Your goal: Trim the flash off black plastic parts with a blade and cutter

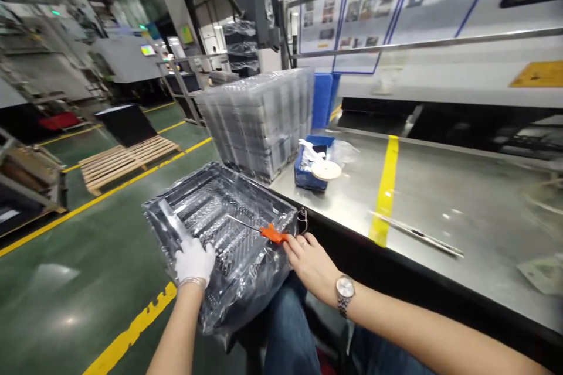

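My left hand (194, 260), in a white glove, is at the near left side of a black crate (246, 281) wrapped in clear plastic. A pale strip (172, 220) runs up from its fingers along the crate's left inner side, and the hand seems closed on it. My right hand (313, 263), bare with a watch at the wrist, is closed on the end of an orange-handled tool (273, 234). The tool's thin metal shaft points left over the crate's inside. Rows of clear bubbly wrap show in the crate.
Right of the crate is a metal table (352, 193) with a blue bin (310, 179), a white disc and a thin rod (422, 237). Behind stand wrapped stacked trays (264, 117). A wooden pallet (127, 161) lies on the floor at left.
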Demonstrator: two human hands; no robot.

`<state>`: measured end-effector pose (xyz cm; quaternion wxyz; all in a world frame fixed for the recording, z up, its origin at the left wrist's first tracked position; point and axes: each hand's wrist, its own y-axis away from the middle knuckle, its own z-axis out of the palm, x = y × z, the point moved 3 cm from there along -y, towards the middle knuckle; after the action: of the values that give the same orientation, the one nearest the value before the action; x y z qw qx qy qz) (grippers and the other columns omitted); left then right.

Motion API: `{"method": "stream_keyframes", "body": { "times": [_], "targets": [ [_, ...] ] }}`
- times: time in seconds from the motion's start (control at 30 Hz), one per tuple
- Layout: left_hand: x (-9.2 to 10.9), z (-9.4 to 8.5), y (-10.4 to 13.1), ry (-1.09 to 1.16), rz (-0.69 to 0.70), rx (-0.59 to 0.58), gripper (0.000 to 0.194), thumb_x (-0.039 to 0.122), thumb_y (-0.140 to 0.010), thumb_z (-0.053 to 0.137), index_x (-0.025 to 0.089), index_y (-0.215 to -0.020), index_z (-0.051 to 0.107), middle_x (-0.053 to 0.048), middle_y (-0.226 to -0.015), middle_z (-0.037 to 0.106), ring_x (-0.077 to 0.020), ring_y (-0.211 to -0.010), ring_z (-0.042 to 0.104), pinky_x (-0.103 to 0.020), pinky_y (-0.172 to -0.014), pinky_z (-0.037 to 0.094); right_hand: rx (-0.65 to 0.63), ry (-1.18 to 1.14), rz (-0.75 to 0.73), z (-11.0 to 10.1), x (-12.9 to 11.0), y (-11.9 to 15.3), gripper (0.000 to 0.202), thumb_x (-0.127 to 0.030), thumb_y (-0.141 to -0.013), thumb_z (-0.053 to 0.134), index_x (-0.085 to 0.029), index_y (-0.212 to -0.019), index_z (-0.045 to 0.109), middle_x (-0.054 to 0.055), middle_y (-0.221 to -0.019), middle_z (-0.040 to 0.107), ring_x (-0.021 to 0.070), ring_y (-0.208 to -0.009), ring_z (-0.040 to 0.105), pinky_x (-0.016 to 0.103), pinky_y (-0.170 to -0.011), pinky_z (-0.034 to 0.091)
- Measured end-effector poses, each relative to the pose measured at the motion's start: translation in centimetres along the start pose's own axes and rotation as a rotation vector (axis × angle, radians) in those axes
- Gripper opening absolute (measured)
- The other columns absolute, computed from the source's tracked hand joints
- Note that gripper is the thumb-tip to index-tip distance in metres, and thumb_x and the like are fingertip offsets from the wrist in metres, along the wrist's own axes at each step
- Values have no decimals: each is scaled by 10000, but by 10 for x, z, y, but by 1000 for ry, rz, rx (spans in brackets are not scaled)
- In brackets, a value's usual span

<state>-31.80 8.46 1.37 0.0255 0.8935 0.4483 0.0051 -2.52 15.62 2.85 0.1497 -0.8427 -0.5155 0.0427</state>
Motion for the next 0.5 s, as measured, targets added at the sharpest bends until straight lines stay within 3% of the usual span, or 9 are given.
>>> {"method": "stream_keyframes", "body": {
  "times": [0.27, 0.5],
  "targets": [
    [1, -4, -1, 63, -25, -18, 576, 428, -1004, 243, 74, -1365, 520, -196, -1433, 419, -407, -1284, 451, -473, -1073, 396, -4, 90, -127, -50, -22, 12, 265, -178, -982, 559, -15, -1148, 686, 197, -1205, 603, 329, -1147, 514, 539, -1103, 362],
    [0, -9, -2, 171, -75, 4, 601, 449, -981, 276, 38, -1369, 481, -227, -1420, 409, -401, -1203, 549, -456, -1033, 447, -31, 37, -129, -57, -19, 16, 204, -142, -952, 555, -58, -1055, 709, 166, -1084, 623, 334, -1109, 506, 552, -1109, 329]
  ]
}}
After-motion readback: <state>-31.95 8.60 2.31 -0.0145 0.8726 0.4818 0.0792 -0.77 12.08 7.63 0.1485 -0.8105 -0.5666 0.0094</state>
